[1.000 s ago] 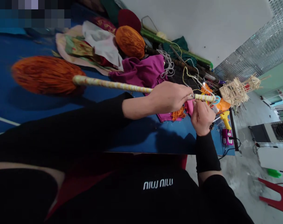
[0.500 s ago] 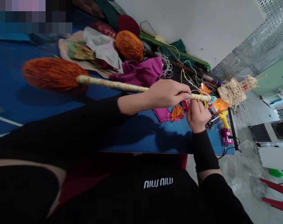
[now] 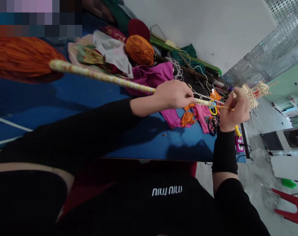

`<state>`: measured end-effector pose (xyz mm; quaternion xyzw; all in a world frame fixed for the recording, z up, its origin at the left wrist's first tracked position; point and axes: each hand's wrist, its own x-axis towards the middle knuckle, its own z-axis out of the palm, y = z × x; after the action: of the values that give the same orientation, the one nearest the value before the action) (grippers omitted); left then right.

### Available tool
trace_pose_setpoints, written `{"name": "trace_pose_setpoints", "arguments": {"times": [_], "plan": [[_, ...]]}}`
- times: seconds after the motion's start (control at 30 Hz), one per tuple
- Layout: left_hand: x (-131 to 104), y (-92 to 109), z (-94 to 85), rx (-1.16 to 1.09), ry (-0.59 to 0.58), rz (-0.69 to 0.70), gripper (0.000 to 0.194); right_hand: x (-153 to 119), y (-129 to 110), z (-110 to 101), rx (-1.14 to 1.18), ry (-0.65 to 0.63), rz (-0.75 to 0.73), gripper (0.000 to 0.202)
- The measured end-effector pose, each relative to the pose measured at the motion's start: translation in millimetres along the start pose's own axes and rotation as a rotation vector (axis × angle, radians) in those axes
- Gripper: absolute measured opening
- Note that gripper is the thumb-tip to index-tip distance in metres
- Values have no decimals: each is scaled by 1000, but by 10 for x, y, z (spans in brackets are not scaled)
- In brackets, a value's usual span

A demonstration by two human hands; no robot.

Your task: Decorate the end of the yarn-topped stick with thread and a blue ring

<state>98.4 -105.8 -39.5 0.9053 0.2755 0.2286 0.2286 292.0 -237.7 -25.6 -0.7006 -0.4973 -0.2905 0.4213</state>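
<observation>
My left hand [image 3: 174, 94] is closed around a long stick [image 3: 102, 76] spirally wrapped in pale yellow and white, near its thinner end. A large orange fibre or cloth head [image 3: 23, 59] sits on the stick's other end, partly cut off by the left edge. Past my left hand, a thin orange strand [image 3: 224, 107] runs taut from the stick's tip. My right hand [image 3: 234, 109] pinches that strand, held apart from the stick. Below the tip lie yellow-handled scissors [image 3: 213, 110], dark-handled scissors [image 3: 212, 126], a pink cloth [image 3: 201, 116] and orange scraps [image 3: 188, 118].
Along the blue table's [image 3: 144, 144] far side lie a magenta cloth [image 3: 151, 75], another orange bulb-shaped head [image 3: 140, 49], a grey cord bundle [image 3: 177, 68] and a green pole [image 3: 200, 60]. A thin-stick structure [image 3: 253, 95] and a yellow tool [image 3: 237, 131] are by the right end.
My right hand has moved right, away from the stick's tip, drawing out the orange strand. The stick and its orange head have shifted left and up; my left hand still grips it.
</observation>
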Motion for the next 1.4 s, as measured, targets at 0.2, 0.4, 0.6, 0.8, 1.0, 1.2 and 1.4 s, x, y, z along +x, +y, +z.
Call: {"name": "trace_pose_setpoints", "arguments": {"times": [0.2,0.4,0.6,0.8,1.0,1.2,1.4], "plan": [[5,5,-234,-97,152,-53,40,76,240,48,71,71,48,40],[-38,43,-457,-73,148,-122,43,11,447,119,66,-264,201,38],[13,-42,-394,15,112,-98,40,72,351,95,815,-231,343,65],[27,-50,-311,83,45,-80,39,173,127,131,1183,-164,325,51],[-5,38,-259,98,43,-173,39,187,211,205,614,51,-85,72],[-5,40,-359,-95,200,-104,38,94,501,-37,-117,-802,128,49],[-51,76,-414,-217,260,-77,33,160,726,-347,-584,-876,348,30]]}}
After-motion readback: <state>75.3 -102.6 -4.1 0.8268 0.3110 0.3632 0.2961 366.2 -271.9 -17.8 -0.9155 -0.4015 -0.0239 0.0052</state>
